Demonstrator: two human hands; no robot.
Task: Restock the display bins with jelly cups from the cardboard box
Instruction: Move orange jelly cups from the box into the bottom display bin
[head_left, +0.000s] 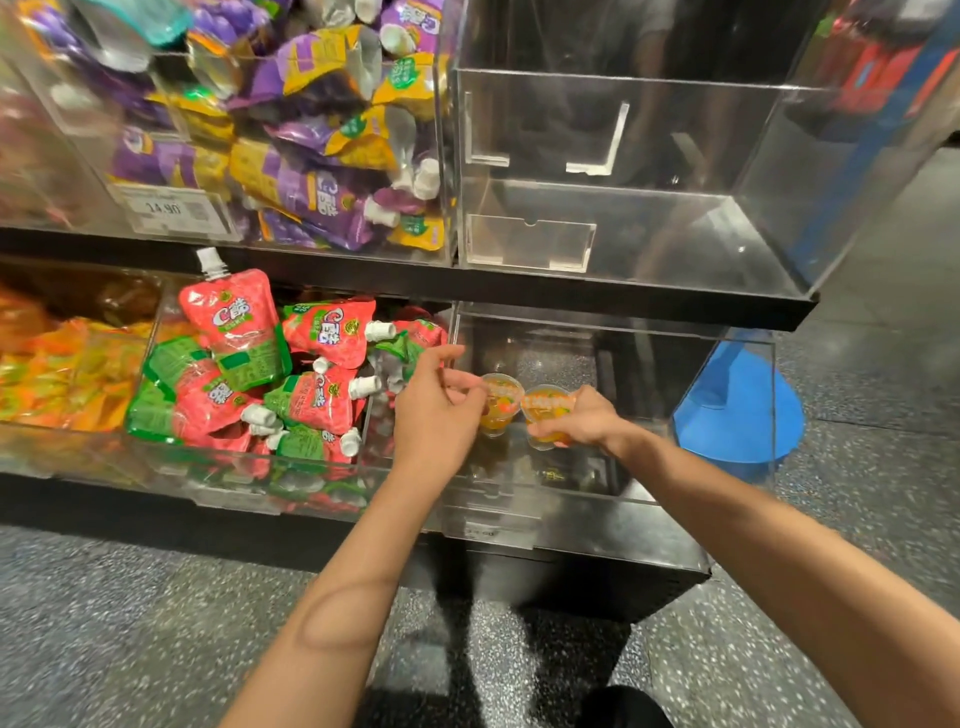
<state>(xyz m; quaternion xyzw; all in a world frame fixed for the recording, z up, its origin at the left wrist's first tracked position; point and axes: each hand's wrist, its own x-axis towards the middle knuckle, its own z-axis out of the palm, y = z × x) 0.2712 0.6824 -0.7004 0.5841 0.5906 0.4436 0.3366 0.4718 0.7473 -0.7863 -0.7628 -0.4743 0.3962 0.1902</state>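
Two orange jelly cups sit low inside the clear lower-right display bin (613, 332). My left hand (441, 410) is at the left jelly cup (501, 397), fingers loosely curled beside it and touching its side. My right hand (576, 418) grips the right jelly cup (545, 402) from the side, fingers curled round its body. Both forearms reach over the bin's front wall. The cardboard box is not in view.
Red spouted pouches (249, 374) fill the bin to the left. Purple and yellow pouches (322, 156) fill the upper-left bin. The upper-right clear bin (623, 208) holds nothing. A blue object (737, 410) stands on the speckled floor at right.
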